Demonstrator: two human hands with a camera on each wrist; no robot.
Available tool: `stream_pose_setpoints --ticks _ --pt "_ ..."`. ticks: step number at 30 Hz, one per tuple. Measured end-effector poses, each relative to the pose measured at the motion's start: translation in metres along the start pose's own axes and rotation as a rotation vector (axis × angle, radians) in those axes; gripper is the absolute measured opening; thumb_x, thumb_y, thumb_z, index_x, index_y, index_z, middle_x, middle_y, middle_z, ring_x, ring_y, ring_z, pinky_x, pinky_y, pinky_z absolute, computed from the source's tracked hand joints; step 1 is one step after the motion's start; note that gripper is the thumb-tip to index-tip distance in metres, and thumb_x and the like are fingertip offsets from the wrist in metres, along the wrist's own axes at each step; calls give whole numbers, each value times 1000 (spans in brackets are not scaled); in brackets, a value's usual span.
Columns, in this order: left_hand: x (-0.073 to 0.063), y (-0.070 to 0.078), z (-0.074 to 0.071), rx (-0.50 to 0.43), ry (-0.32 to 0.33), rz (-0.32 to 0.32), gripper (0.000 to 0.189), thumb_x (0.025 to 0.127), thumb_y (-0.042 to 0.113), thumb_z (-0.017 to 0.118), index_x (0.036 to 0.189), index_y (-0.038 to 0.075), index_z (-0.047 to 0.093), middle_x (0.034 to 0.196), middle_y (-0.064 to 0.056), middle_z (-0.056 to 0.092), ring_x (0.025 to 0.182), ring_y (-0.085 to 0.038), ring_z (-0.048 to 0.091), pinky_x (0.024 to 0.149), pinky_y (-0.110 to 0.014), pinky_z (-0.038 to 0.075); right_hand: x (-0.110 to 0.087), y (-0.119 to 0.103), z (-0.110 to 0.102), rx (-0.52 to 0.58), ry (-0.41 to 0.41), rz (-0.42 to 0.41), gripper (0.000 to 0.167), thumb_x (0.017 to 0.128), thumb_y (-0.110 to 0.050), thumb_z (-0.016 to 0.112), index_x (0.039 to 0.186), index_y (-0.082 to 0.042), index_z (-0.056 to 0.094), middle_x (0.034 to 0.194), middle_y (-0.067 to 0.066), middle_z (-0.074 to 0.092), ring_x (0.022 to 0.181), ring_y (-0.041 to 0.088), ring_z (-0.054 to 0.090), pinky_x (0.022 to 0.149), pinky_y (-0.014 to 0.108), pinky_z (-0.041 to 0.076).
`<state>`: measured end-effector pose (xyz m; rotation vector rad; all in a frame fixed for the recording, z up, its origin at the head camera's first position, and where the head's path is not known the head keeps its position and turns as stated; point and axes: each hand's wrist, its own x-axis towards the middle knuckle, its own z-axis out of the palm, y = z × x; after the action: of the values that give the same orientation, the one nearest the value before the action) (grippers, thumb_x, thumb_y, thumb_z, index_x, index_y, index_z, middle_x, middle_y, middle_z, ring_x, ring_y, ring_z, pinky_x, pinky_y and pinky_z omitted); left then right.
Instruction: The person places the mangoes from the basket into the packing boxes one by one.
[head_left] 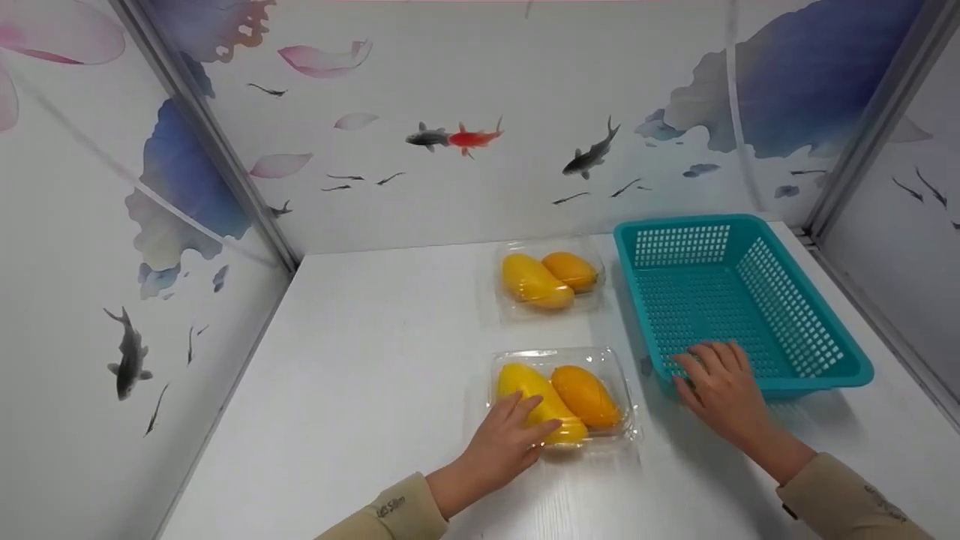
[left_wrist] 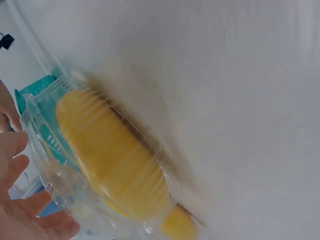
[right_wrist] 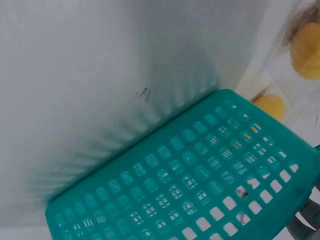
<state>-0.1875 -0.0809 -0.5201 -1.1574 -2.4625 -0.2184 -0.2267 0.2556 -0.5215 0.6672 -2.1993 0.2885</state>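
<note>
A clear plastic clamshell box [head_left: 630,409] holds a yellow mango [head_left: 529,382] and an orange-yellow mango [head_left: 585,396] on the white table. My left hand [head_left: 501,442] lies over its near left side, fingers spread above the yellow mango; in the left wrist view the fingers [left_wrist: 32,202] are beside the lid. A teal plastic basket [head_left: 821,315] with perforated walls stands to the right. At its near left corner is my right hand [head_left: 724,394], fingers loosely bent over the rim. In the right wrist view the basket wall [right_wrist: 165,165] hides most of that hand.
Behind the near box, a second clear box [head_left: 510,309] also holds two mangoes [head_left: 536,281], close to the basket's left side. White panels [head_left: 480,202] painted with fish and leaves enclose the table [head_left: 360,352] at the back and both sides.
</note>
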Motion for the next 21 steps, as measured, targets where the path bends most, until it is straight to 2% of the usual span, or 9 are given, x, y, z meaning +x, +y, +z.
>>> stream_pose_setpoints --ticks 2,5,7,9,14,17,21 --pt "4 1 4 12 -9 22 36 82 25 68 117 24 60 120 -11 55 109 -31 53 96 -40 43 -3 5 0 15 -19 45 47 97 -39 33 95 -2 62 93 19 59 93 40 50 85 63 32" --pt "12 0 6 29 -31 21 34 83 24 66 116 22 60 114 -10 58 106 -29 56 94 -38 44 -5 8 -2 26 -49 78 33 91 -29 46 96 -2 63 94 20 59 95 42 50 87 67 30" --pt "18 -2 5 27 -71 -1 34 84 24 65 118 22 60 115 -10 58 107 -29 55 95 -39 43 -6 8 -3 33 -65 90 25 84 -22 54 97 -2 63 94 21 59 96 42 50 87 67 30" --pt "23 -4 5 6 -128 -40 35 86 24 62 121 23 58 117 -10 57 110 -29 53 97 -40 42 -5 9 -3 44 -79 105 25 78 -17 59 97 -2 63 94 21 59 96 42 50 88 67 29" --pt "38 -11 6 -82 -252 -143 39 89 23 59 128 23 53 127 -11 52 119 -30 47 102 -43 36 -6 9 -3 61 -114 143 25 77 -17 62 97 -1 63 95 21 59 96 41 50 89 67 30" --pt "47 -17 8 -103 -277 -170 41 89 23 58 129 22 51 130 -11 50 121 -30 46 104 -44 34 -8 10 -3 79 -126 161 25 78 -17 62 97 -1 63 96 20 59 95 40 49 88 65 31" --pt "59 -26 13 -86 -281 -168 42 89 22 59 130 21 51 129 -11 51 119 -28 47 105 -42 33 -9 11 -3 99 -126 155 26 80 -18 61 97 1 62 96 21 58 93 39 49 86 59 34"
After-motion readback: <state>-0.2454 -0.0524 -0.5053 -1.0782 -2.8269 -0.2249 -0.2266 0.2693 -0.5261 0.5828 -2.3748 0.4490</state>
